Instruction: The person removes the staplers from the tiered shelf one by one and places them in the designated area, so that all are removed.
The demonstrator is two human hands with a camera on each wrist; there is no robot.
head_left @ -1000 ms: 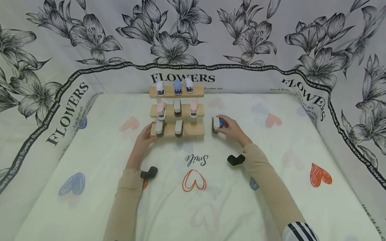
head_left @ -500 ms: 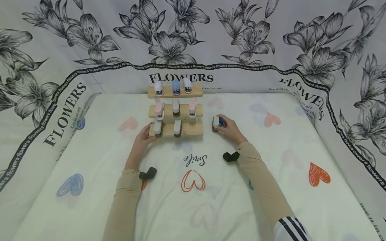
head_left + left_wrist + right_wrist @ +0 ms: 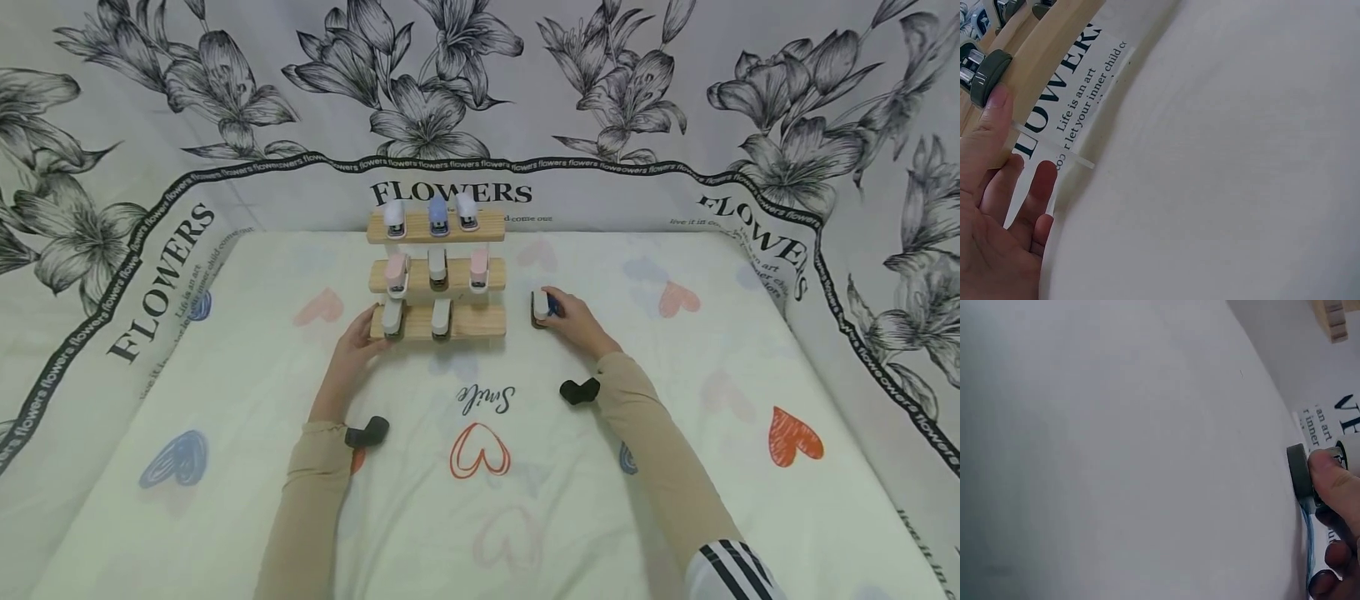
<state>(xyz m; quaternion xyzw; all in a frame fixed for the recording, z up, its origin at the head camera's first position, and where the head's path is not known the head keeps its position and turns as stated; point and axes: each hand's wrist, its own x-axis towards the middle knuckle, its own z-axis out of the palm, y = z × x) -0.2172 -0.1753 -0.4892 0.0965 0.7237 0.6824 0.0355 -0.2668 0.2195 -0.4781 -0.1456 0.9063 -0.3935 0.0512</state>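
Note:
A three-tier wooden rack stands toward the back of the table, with several small staplers in white, grey, pink and blue on its shelves. My left hand grips the left end of the lowest shelf. In the left wrist view its thumb lies against the dark base of a grey stapler at the board, the other fingers below. Right of the rack, my right hand pinches a white stapler with a dark base. The right wrist view shows the thumb across that stapler; other fingers are partly hidden.
A white cloth printed with hearts and lettering covers the table. Behind and at both sides hangs a flower-printed curtain. Each wrist wears a black device.
The head view has shifted slightly. My right wrist has moved a little, while the right hand and its stapler stay almost in place. The left hand keeps its grip on the rack.

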